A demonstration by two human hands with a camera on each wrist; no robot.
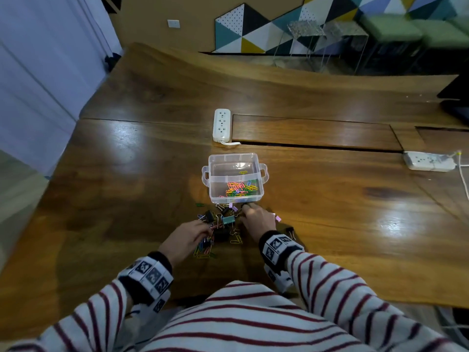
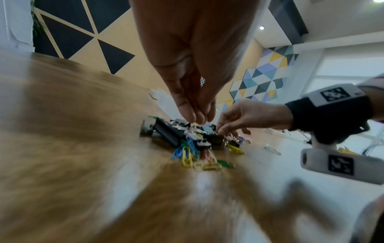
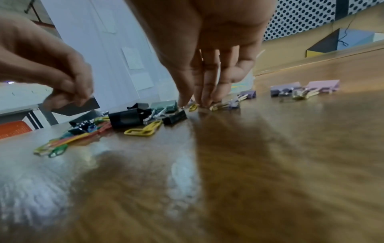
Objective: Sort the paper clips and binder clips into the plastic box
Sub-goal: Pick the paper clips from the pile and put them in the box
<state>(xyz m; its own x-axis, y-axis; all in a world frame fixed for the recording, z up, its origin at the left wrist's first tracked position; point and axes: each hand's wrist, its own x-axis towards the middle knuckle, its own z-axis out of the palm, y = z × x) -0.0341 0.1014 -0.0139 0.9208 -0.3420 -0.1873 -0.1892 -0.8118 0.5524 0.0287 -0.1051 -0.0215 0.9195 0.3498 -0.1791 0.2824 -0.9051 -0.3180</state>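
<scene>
Wooden table. Plastic box mid-table, paper clips in near compartment. Loose clip pile just in front. Right hand fingertips together, down on pile. Left hand fingers bunched, probably pinching a clip; blurred.

Hands hide what fingertips pinch; table blurred.

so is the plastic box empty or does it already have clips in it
Partly filled. The plastic box stands lidless, with coloured paper clips heaped in its near compartment and one yellow clip in the far one. No binder clips show inside.
</scene>
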